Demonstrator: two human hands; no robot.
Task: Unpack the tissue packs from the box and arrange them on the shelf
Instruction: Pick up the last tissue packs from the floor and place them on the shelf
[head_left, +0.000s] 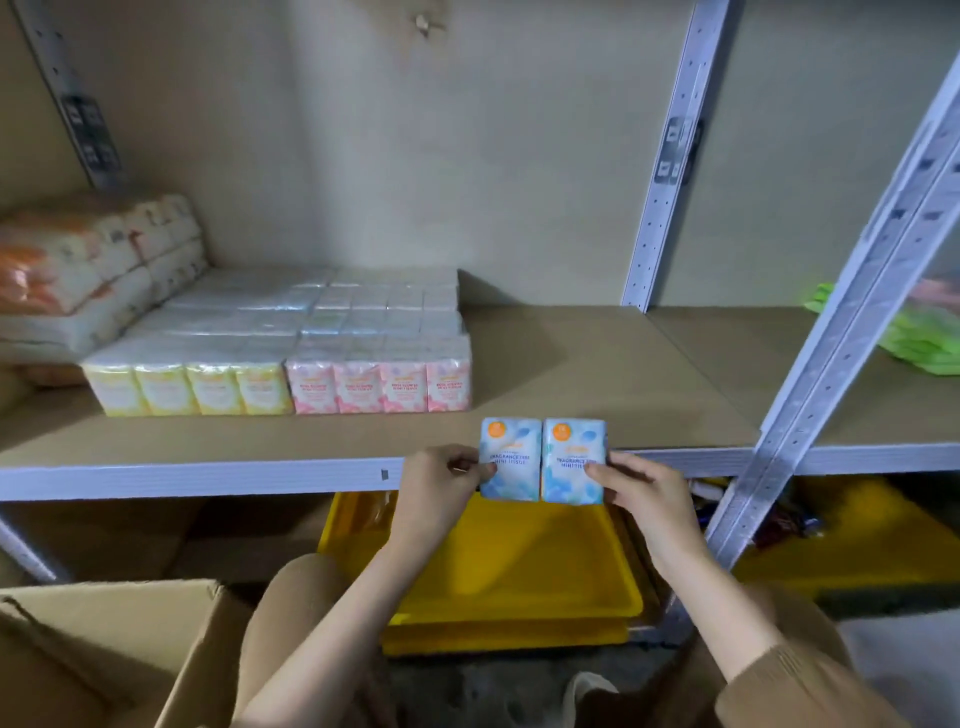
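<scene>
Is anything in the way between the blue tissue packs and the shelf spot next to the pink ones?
Nothing visible is. The left hand and right hand hold the two blue packs at the front edge of the shelf, and the board right of the pink packs is bare.

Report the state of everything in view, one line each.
left blue pack, upright, pinched by the left hand.
right blue pack, upright, held by the right hand, touching the other pack.
yellow packs, standing in a row on the shelf.
pink packs, standing in a row against the yellow ones.
cardboard box, flaps open.
yellow tray, flat below the shelf.
</scene>
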